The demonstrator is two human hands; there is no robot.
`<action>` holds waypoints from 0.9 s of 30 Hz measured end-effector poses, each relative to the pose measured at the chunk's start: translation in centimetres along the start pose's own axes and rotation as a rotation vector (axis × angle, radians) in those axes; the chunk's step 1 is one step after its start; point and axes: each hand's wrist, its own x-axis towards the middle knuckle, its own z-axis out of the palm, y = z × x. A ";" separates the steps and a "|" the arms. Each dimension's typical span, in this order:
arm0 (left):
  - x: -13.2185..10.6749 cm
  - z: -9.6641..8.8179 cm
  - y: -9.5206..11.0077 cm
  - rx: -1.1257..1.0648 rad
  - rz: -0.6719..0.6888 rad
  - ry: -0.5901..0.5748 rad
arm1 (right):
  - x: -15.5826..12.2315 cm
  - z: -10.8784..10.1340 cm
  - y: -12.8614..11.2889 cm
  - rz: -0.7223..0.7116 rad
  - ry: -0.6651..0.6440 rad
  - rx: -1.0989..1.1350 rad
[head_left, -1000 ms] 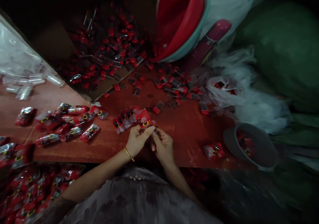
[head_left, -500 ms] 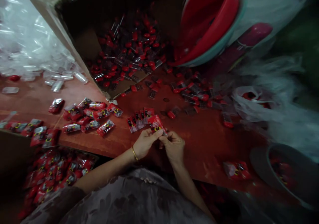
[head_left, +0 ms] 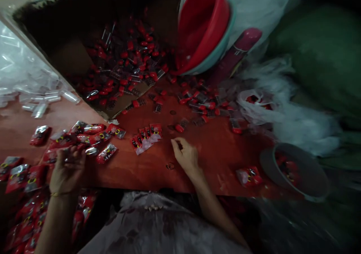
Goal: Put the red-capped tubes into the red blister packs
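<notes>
Red fanned packets between the hands

The reddish table bears packets and tubes.

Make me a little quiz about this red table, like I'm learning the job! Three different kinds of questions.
1. Which wrist wears the gold bracelet?
2. True or false: the left hand and the right hand are touching each other.
3. Which is closest to the right hand? A) red basin B) fanned-out red packets C) round tub

Key: 1. The left. 2. False; they are apart, with red tabletop between them. 3. B.
</notes>
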 end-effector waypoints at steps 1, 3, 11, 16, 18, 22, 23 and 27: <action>0.2 -0.3 0.6 -0.031 0.030 0.000 | 0.9 -0.2 0.5 -0.033 0.034 -0.086; 0.0 -0.1 0.5 -0.059 0.056 -0.034 | 2.9 -0.4 1.3 -0.108 0.060 -0.217; -2.8 7.6 -9.5 1.050 0.589 -0.615 | 3.8 1.0 3.3 -0.205 -0.151 -0.295; -0.9 10.9 -13.1 1.700 1.136 -0.818 | 0.6 -0.2 4.4 -0.240 -0.148 -0.307; -0.1 10.8 -13.9 1.822 1.148 -0.814 | 0.0 -0.5 4.7 -0.246 -0.103 -0.322; -0.1 10.5 -15.7 1.868 1.159 -0.656 | -0.1 -0.3 4.8 -0.260 -0.049 -0.325; -0.3 10.7 -16.2 1.869 1.153 -0.610 | 0.0 -0.2 4.8 -0.257 -0.046 -0.319; -0.9 12.1 -17.5 1.866 1.106 -0.485 | 0.0 -0.1 4.9 -0.250 -0.022 -0.281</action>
